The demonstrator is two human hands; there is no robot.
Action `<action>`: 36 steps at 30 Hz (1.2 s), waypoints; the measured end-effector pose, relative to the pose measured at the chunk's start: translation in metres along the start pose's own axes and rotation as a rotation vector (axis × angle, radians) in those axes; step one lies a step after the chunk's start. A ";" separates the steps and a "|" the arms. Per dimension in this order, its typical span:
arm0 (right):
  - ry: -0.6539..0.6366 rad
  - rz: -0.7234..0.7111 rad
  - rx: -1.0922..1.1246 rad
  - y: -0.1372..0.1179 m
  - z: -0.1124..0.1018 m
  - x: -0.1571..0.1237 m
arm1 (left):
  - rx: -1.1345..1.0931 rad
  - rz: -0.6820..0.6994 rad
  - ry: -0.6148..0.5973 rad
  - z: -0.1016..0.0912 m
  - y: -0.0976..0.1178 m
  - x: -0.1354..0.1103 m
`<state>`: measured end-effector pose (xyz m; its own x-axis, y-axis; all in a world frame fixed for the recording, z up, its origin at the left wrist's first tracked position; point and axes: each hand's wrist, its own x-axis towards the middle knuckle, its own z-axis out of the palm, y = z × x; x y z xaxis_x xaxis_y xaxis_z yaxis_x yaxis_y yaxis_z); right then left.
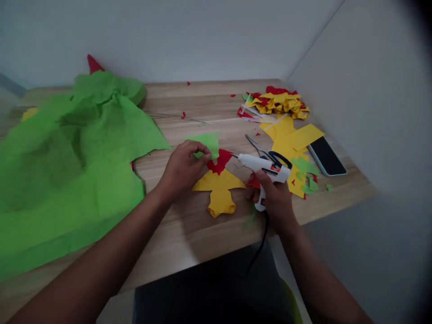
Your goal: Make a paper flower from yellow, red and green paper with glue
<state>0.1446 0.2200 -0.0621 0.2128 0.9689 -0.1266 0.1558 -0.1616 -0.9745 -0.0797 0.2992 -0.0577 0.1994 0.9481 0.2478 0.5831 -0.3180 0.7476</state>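
Near the centre of the frame, just right of my left hand [186, 165], sits the yellow paper shape [221, 184] with a red paper piece [222, 160] at its upper end. Its long axis runs up and down the frame, from the red part to a curled lower end that points back toward me, with a yellow wing spreading to either side.

My left hand is the nearer one: its thumb and fingertips are pinched together at a green paper piece [209, 141] lying just above the red. Whether those fingertips also grip the red paper, I cannot tell.

My right hand [275, 200] is closed around the handle of a white glue gun [261, 164], right of centre and apart from the paper. The gun's nozzle bridges that space, pointing left across the long axis, its tip just beside the red part's upper right edge; touching or not, I can't make out. A dark cord [259, 256] drops from the handle past the edge of the tabletop [189, 236].

Beyond the gun lie scissors [257, 146], then flat yellow paper [282, 135] and a phone [327, 156] at the right. A heap of red and yellow paper [281, 104] sits at the upper right, and a large green sheet [72, 166] spreads over the left of the frame.
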 end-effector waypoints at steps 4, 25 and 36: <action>0.046 -0.005 0.040 0.005 -0.004 0.000 | 0.010 0.011 -0.086 0.008 -0.002 -0.001; 0.070 -0.018 0.142 0.007 -0.001 0.001 | 0.236 0.020 -0.228 0.013 -0.001 -0.001; 0.078 -0.028 0.158 0.009 0.000 0.001 | 0.404 0.263 -0.258 0.003 -0.009 -0.006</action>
<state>0.1460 0.2191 -0.0712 0.2852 0.9542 -0.0903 0.0105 -0.0973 -0.9952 -0.0839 0.2965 -0.0672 0.5364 0.8207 0.1969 0.7334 -0.5687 0.3724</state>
